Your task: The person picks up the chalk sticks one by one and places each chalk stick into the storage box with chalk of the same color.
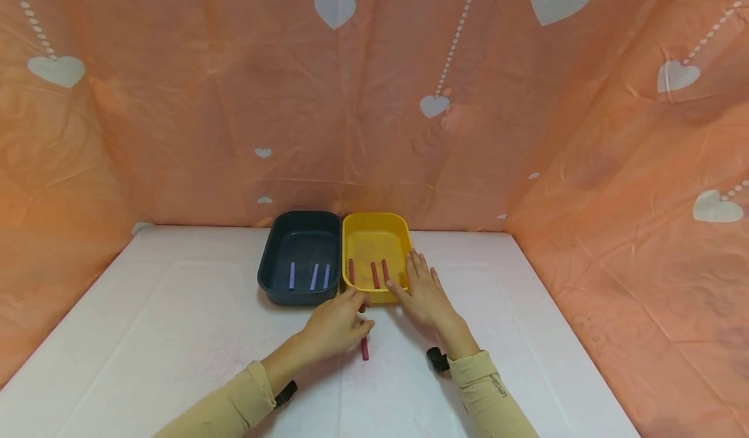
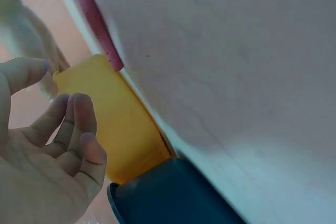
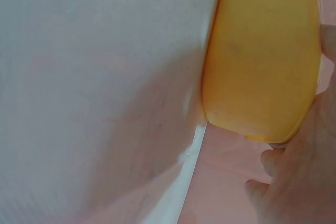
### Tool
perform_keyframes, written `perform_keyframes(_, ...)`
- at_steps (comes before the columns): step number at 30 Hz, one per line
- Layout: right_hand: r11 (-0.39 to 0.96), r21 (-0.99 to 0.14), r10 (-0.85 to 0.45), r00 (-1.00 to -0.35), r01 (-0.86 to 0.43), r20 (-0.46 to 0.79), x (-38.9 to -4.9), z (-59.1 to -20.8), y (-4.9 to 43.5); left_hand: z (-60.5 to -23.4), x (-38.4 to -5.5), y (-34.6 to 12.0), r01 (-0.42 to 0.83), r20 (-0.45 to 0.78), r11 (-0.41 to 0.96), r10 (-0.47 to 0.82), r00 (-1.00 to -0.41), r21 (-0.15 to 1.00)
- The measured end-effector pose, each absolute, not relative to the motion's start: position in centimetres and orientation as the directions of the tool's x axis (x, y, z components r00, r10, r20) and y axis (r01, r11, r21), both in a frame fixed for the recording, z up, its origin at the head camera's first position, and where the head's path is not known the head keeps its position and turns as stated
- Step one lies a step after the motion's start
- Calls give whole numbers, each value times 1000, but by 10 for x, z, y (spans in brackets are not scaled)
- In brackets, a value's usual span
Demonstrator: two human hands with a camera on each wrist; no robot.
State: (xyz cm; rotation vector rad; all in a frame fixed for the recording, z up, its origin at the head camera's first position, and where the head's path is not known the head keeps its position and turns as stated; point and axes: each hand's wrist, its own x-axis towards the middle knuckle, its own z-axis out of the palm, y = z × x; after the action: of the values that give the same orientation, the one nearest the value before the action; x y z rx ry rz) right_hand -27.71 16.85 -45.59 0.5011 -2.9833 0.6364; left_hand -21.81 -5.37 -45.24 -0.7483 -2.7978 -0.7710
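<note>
In the head view my left hand [image 1: 336,324] hovers over the table just in front of the yellow tray [image 1: 377,297]. Its fingers are loosely bent, with a gap between thumb and fingertips in the left wrist view. A dark red stick [image 2: 98,24] lies on the table beyond them, partly hidden by this hand in the head view. My right hand [image 1: 430,295] rests at the near right corner of the yellow tray, thumb at the front rim and fingers extended along the right side. Three red sticks [image 1: 375,275] lie inside that tray.
A dark blue-grey tray [image 1: 272,288] stands against the yellow one on its left, with three lilac sticks [image 1: 315,277] inside. Both are on a white-covered table [image 1: 164,334]. An orange curtain with white hearts [image 1: 374,132] rises behind and at the sides.
</note>
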Motion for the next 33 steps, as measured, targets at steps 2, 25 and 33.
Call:
perform_keyframes(2, 862, -388, -303, -945, -326, 121, -277, -456, 168, -454, -218, -54, 509, 257, 747, 440, -861, 427)
perform_keyframes(25, 866, -381, -306, -946, -323, 108, -277, -457, 168, -463, -222, -53, 432, 35, 796, 462, -886, 425)
perform_keyframes(33, 865, -387, -302, -948, -319, 105, -277, -457, 168, -464, -222, -53, 424, 26, 799, 458, -889, 425)
